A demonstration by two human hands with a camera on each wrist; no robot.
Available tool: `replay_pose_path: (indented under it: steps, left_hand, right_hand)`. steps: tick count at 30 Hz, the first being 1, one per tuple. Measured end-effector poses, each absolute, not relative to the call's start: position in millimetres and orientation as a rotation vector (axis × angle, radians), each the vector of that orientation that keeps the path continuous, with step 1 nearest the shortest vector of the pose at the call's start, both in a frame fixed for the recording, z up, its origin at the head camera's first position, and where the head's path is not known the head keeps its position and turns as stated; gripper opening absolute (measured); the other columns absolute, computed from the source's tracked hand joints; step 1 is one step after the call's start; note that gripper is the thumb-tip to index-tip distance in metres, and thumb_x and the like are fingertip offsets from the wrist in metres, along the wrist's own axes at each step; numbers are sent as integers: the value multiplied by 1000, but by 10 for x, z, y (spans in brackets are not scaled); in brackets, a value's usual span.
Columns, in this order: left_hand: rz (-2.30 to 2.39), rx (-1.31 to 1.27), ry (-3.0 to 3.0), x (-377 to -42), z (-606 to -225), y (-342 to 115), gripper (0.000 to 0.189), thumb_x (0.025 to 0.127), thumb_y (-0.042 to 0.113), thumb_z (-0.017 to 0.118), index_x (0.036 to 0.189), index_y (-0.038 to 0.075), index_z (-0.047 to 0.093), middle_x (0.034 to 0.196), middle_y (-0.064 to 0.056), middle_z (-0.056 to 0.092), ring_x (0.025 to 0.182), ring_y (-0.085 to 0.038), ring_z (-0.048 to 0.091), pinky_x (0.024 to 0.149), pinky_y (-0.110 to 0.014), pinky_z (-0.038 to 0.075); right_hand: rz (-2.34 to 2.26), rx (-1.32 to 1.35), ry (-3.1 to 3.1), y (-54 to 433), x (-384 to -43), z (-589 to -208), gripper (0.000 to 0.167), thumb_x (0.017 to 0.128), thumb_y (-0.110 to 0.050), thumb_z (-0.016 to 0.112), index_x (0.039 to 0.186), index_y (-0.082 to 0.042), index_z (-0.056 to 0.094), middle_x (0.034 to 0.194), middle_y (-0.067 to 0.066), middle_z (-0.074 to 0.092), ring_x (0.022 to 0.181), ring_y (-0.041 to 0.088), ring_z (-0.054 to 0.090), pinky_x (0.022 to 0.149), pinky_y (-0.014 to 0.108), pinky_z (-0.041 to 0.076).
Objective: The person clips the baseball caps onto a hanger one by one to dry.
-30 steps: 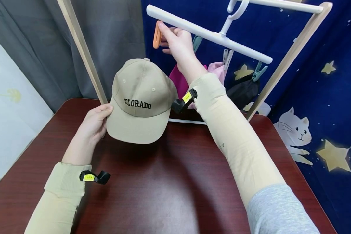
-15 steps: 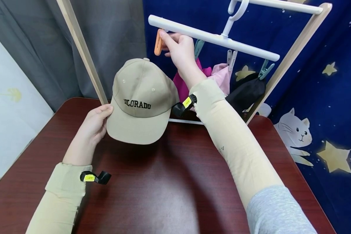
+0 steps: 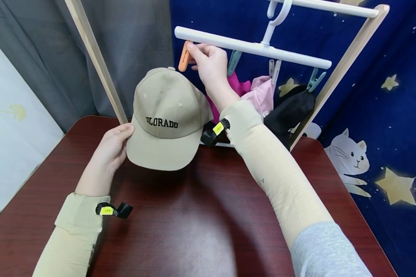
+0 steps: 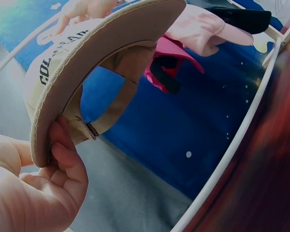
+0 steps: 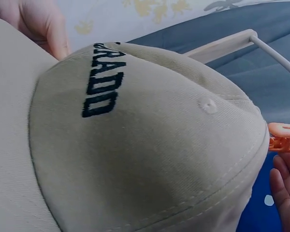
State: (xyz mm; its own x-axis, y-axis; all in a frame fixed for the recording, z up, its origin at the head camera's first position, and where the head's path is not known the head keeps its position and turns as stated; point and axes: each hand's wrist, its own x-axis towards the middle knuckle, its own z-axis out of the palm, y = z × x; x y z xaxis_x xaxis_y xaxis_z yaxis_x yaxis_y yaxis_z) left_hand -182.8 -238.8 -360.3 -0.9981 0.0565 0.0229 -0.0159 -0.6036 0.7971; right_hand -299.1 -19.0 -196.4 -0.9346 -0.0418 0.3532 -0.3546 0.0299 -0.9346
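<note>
A beige baseball cap (image 3: 170, 107) with COLORADO lettering hangs in the air over the table, crown up, brim toward me. My left hand (image 3: 111, 144) pinches the left side of its brim, thumb on top and fingers beneath, as the left wrist view shows. Above the crown, my right hand (image 3: 211, 65) pinches an orange clothespin (image 3: 184, 56) just under the left end of a white hanger (image 3: 249, 46). Whether the pin's jaws are apart is hard to tell. The right wrist view shows the orange clothespin (image 5: 285, 135) near the cap's top.
Further right on the hanger, clothespins (image 3: 234, 62) hold a magenta cap (image 3: 238, 84), a pink cap (image 3: 261, 92) and a black cap (image 3: 292, 111). A wooden rack post (image 3: 95, 57) rises at the left, another post (image 3: 346, 65) at the right. Below lies the dark red table (image 3: 180, 223).
The hanger's left end has come down with my right hand and the clothespin, so the hanger tilts less. My left hand and the cap have barely moved.
</note>
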Motion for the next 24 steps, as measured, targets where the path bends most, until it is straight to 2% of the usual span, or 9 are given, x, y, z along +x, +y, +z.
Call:
replay_pose_path:
  steps: [8,24]
  left_hand:
    - [2783,65,1380,-1840,-3590,-2367,24,99,5,49,92,5,72,85,-5,67,75,-10,64,66,-20,51]
    - [2785,72,1374,-1863,-3529,-2340,25,99,4,48,90,4,72,82,-6,68,71,-11,65,63,-21,52]
  right_hand:
    - [1995,424,-2042,-202,-2969,-1995,17,92,-9,65,93,7,70,73,4,66,67,14,62,72,29,54]
    - [2003,436,-2017,-194,-2946,-2036,17,92,-8,65,94,8,70,75,6,67,66,14,61,71,24,53]
